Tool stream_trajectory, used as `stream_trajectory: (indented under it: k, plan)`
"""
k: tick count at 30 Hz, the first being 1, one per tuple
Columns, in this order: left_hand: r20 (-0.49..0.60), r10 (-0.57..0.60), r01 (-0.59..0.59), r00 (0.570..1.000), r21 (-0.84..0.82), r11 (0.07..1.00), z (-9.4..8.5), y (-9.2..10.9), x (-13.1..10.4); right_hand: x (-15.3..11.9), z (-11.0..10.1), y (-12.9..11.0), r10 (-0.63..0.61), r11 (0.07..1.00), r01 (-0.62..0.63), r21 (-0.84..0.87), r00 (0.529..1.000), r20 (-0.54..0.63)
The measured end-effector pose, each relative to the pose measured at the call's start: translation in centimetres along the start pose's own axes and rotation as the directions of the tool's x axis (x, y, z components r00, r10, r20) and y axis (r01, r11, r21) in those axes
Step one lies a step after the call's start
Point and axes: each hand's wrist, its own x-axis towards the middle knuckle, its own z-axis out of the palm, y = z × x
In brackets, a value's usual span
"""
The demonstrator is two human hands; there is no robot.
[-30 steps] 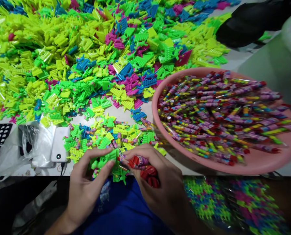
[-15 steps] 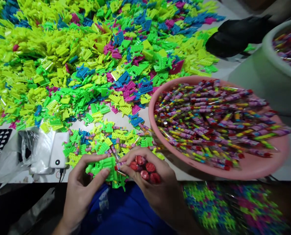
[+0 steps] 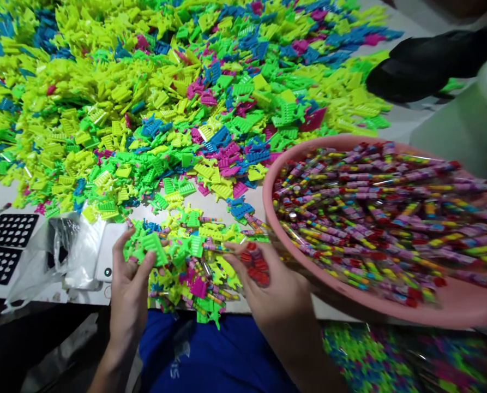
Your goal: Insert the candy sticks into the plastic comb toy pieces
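Note:
Between the thumb and fingers of my left hand (image 3: pixel 131 278) are green plastic pieces (image 3: pixel 153 248). My right hand (image 3: pixel 274 284) is wrapped round several red-ended candy tubes (image 3: pixel 256 265), their ends facing up. Near its thumb and fingertip, a thin candy stick (image 3: pixel 216 247) points left to a green piece (image 3: pixel 196 245). Below and between both hands lies a small heap of yellow, green and pink pieces (image 3: pixel 198 286) mixed with candy sticks, at the table's front edge.
A pink basin (image 3: pixel 270 202) full of wrapped candy sticks stands at the right. Behind spreads a large pile of coloured plastic pieces (image 3: pixel 104 82). A white power bank (image 3: pixel 106 256), plastic bags (image 3: pixel 42 262) and a black perforated sheet (image 3: pixel 16 232) lie left. A pale bucket (image 3: pixel 451 125) stands back right.
My hands have moved apart, and the green piece with the candy stick is now by my right hand. The view has shifted, so the basin appears further right.

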Motion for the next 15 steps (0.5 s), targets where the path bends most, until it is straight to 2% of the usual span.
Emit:
stream_trajectory:
  k: [2,3,5,7,10,13,15]
  plan:
    - [0.047,-0.09,0.094,0.995,-0.073,0.993,0.2,0.3,-0.8,-0.1,-0.9,-1.0,-0.042,0.999,0.042,0.026,0.999,0.007]
    - [0.073,-0.116,0.122,0.991,-0.088,0.989,0.3,0.6,-1.3,-0.1,-1.3,-1.5,-0.039,0.997,0.035,0.062,0.997,0.061]
    - [0.107,-0.1,0.106,0.989,-0.047,0.993,0.5,0.9,-2.1,-0.1,-1.7,-2.2,-0.006,0.989,-0.027,0.145,0.975,0.221]
    - [0.14,-0.052,0.049,0.989,0.023,0.999,0.6,1.3,-2.8,-0.1,-1.9,-2.5,0.027,0.975,-0.103,0.195,0.934,0.355]
    - [0.166,0.049,-0.071,0.985,0.131,0.989,0.8,1.8,-3.5,-0.1,-2.3,-2.3,0.029,0.971,-0.134,0.2,0.891,0.453]
    - [0.178,0.154,-0.19,0.972,0.212,0.959,1.1,2.3,-3.8,-0.2,-2.5,-2.4,-0.024,0.953,-0.128,0.275,0.872,0.488]
    - [0.187,0.215,-0.258,0.958,0.251,0.933,1.2,2.6,-3.9,-0.2,-2.5,-2.9,-0.068,0.944,-0.084,0.319,0.897,0.437]
